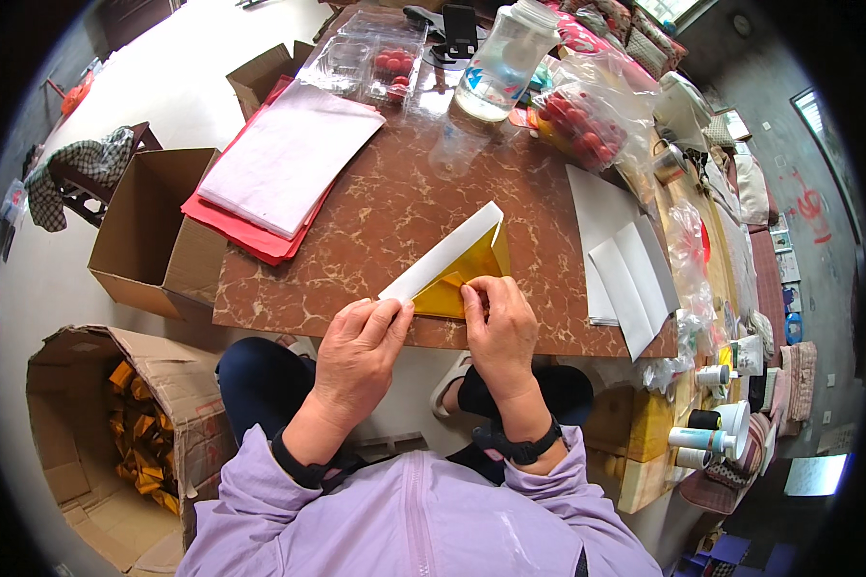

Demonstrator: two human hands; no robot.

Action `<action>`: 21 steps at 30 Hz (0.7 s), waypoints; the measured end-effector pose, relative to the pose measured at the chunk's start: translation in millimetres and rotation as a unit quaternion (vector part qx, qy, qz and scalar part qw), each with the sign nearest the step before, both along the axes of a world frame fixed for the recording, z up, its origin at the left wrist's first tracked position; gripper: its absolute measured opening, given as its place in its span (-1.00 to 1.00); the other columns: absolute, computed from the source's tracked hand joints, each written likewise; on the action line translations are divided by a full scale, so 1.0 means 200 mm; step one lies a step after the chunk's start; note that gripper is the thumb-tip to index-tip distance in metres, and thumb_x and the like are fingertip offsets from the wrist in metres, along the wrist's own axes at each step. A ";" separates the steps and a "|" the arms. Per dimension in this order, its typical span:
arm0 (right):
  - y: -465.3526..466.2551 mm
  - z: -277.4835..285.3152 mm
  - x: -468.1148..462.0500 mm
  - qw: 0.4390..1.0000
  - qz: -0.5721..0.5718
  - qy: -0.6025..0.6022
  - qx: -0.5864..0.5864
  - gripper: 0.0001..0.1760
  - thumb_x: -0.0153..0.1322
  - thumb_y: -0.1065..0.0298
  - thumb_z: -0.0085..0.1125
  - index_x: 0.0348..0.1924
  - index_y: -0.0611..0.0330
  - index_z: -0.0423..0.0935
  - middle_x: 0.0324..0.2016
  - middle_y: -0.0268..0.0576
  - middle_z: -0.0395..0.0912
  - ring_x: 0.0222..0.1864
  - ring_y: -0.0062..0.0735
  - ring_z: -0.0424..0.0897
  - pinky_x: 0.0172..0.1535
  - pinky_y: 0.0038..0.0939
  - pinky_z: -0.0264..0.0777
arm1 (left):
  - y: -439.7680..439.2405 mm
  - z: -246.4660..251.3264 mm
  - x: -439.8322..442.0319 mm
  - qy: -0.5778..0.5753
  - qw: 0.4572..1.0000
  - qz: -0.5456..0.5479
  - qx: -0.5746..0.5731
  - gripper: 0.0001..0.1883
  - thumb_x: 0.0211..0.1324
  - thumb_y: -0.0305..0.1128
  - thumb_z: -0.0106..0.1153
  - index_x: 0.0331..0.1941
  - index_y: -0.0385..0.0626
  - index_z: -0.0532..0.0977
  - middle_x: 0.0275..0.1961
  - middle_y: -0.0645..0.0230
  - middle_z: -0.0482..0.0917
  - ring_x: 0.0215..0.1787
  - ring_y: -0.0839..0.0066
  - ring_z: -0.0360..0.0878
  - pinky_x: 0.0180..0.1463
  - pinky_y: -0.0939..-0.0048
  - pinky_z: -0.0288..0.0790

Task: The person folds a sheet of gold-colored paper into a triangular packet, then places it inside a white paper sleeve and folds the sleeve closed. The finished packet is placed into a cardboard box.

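Observation:
A partly folded sheet of gold paper with a white back (469, 263) lies near the front edge of the marbled brown table (397, 195). My left hand (364, 346) pinches its lower left corner between thumb and fingers. With thumb and forefinger, my right hand (501, 324) grips a folded gold flap at its lower edge. White-backed sheets (628, 267), some creased, lie at the table's right side. On the left, a stack of pale sheets (289, 155) rests on red paper (242, 234).
Left of the table stand an open cardboard box (155, 223) and a larger carton (202, 425) holding folded gold pieces (142, 440). Along the back are a clear plastic container (368, 61), a phone (460, 30), a jar of liquid (505, 65) and bagged red fruit (584, 130).

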State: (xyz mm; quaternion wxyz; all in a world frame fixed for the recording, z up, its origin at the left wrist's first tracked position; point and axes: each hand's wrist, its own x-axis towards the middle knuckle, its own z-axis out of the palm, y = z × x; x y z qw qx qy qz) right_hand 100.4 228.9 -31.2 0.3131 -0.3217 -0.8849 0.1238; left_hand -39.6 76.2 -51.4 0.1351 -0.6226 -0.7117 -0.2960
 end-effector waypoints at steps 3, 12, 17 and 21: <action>0.00 0.00 0.00 1.000 -0.004 -0.004 -0.006 -0.89 0.52 0.36 0.31 -0.18 0.17 0.58 -0.31 -0.12 0.59 -0.30 -0.11 0.64 -0.18 -0.19 0.52 | 0.00 0.00 0.00 -0.008 1.000 0.002 -0.010 -0.48 0.07 -0.50 0.17 0.19 -0.20 0.62 0.16 0.29 0.59 0.19 0.24 0.55 0.35 0.19 0.44; -0.01 -0.01 -0.01 1.000 -0.019 -0.009 -0.011 -0.88 0.52 0.32 0.30 -0.21 0.14 0.58 -0.31 -0.12 0.58 -0.24 -0.07 0.64 -0.13 -0.15 0.51 | -0.01 0.01 0.01 0.007 1.000 0.009 -0.027 -0.48 0.10 -0.47 0.15 0.21 -0.24 0.59 0.16 0.30 0.57 0.20 0.26 0.53 0.36 0.23 0.41; -0.01 -0.01 -0.02 1.000 -0.024 -0.009 0.003 -0.88 0.52 0.32 0.29 -0.22 0.14 0.56 -0.31 -0.13 0.57 -0.24 -0.09 0.63 -0.13 -0.15 0.51 | -0.01 0.01 0.01 0.016 0.999 0.014 -0.028 -0.48 0.15 -0.44 0.13 0.24 -0.25 0.57 0.15 0.31 0.57 0.20 0.28 0.53 0.37 0.23 0.40; -0.01 -0.01 -0.02 0.999 -0.027 -0.016 0.010 -0.88 0.53 0.31 0.28 -0.21 0.14 0.56 -0.30 -0.14 0.57 -0.22 -0.10 0.63 -0.12 -0.16 0.51 | -0.01 0.01 0.01 0.020 0.999 0.017 -0.033 -0.47 0.15 -0.44 0.13 0.25 -0.25 0.56 0.16 0.30 0.57 0.21 0.28 0.53 0.36 0.23 0.40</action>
